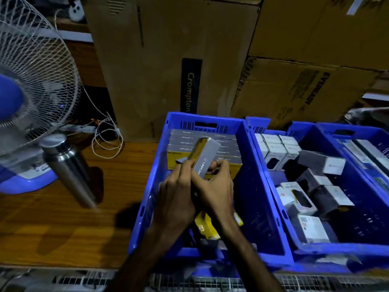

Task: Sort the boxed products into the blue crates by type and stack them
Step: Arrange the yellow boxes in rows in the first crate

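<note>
Tall cardboard cartons (pixel 168 60) stand along the counter's (pixel 52 218) far edge. A blue-based fan (pixel 27 98) sits at its left end, a steel bottle (pixel 69 171) just beside it. Blue crates sit side by side toward the right: the left crate (pixel 145 207) holds stacked grey and yellow boxes (pixel 204 148) at its far end, the middle crate (pixel 280 209) mixed white boxes (pixel 294 197). Above the left crate, left hand (pixel 176 199) and right hand (pixel 216 186) have fingers wrapped around a tilted grey-yellow box (pixel 205 159)

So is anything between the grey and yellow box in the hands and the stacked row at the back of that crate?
Nothing visible. Both hands, left hand and right hand, hold the grey and yellow box just above the stacked row in the blue crate.
</note>
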`<state>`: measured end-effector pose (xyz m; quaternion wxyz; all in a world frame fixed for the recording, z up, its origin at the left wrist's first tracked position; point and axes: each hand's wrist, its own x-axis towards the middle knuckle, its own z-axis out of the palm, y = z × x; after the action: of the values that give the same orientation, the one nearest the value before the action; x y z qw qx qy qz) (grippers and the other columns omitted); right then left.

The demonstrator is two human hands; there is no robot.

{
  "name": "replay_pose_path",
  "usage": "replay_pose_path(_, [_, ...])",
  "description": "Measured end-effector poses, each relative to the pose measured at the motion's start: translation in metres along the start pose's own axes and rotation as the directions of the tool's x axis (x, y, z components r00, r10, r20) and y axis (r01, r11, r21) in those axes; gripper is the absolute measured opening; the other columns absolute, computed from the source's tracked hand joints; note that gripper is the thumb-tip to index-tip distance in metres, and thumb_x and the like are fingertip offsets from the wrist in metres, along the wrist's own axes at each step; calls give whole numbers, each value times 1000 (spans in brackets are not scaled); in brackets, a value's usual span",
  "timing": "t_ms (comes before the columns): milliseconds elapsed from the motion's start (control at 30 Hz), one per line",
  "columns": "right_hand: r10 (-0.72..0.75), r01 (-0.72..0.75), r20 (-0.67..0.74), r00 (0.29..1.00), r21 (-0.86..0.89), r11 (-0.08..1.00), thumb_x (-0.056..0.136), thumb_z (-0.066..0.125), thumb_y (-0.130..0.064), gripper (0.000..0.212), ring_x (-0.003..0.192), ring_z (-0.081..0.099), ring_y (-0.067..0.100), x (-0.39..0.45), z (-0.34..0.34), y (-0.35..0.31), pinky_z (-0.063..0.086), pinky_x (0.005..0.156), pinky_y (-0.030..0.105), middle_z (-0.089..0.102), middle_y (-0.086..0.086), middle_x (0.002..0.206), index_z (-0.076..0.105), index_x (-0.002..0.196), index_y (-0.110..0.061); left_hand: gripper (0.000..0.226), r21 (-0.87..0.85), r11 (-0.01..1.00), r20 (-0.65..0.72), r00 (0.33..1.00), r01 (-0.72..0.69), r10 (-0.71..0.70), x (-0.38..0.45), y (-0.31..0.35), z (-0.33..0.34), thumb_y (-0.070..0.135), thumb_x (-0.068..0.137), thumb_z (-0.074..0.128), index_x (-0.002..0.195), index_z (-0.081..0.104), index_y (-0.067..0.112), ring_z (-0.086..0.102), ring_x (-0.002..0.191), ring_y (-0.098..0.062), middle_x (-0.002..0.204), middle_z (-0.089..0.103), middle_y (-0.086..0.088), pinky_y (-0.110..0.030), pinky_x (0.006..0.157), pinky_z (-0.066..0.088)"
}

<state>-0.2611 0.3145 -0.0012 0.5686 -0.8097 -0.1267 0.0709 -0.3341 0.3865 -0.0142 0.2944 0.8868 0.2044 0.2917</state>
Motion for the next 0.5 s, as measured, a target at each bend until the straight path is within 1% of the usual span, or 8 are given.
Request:
replay_pose_path(67, [8,-23,113,994,127,992,69,84,-49,48,89,70,20,5,-2,2,59,79,49,68,-3,92,54,94,-22,52,46,999,-23,1000,16,-14,6,-16,1,13,82,71,132,57,19,66,107,-36,122,69,-5,-43,78,54])
replay_pose_path(133, [37,-102,239,970,268,958,76,87,-38,45,97,73,29,11,-8,8,62,79,56,69,4,104,59,104,-15,48,117,993,-24,1000,20,-17,14,-32,0,17,87,71,133,58,24,62,113,-33,127,68,-2,-41,87,46])
replay_pose_path(200, [42,-145,338,940,286,947,88,80,-24,37,102,72,30,16,-18,14,63,78,54,67,9,116,59,114,-10,52,164,986,30,999,21,-26,29,-45,-7,17,86,69,135,56,30,57,121,-28,132,65,2,-39,96,40])
replay_pose_path(233, [33,-128,344,938,259,957,90,78,-23,34,102,73,29,19,-24,20,63,78,52,67,9,118,60,115,-11,52,169,985,69,997,20,-32,40,-49,-12,16,85,69,133,57,32,57,123,-28,132,65,2,-40,99,41])
replay_pose_path(300, [-26,-28,297,955,175,984,89,79,-27,26,98,74,22,27,-36,34,63,82,49,70,4,114,66,109,-16,49,173,985,148,989,-9,-16,64,-50,-22,14,84,71,128,59,30,59,122,-30,129,68,0,-43,99,47])
replay_pose_path(367, [-99,79,234,967,93,992,89,79,-22,16,90,73,6,32,-50,46,61,82,35,74,-4,103,70,101,-16,49,176,982,223,974,-74,34,84,-51,-28,11,82,75,125,61,28,62,120,-29,127,69,-2,-44,98,51])
replay_pose_path(400, [-131,124,194,972,47,991,90,78,-20,11,87,71,1,33,-58,51,59,80,30,75,-6,98,71,98,-16,50,192,975,260,964,-109,57,92,-52,-29,10,81,76,126,61,27,62,120,-28,128,68,-2,-44,98,52])
replay_pose_path(500, [-211,216,95,973,-53,975,92,75,-21,4,87,71,1,33,-82,60,60,81,31,75,-10,91,71,93,-22,52,278,939,352,931,-202,96,111,-59,-23,9,83,77,130,60,22,63,120,-26,128,67,-3,-45,98,55])
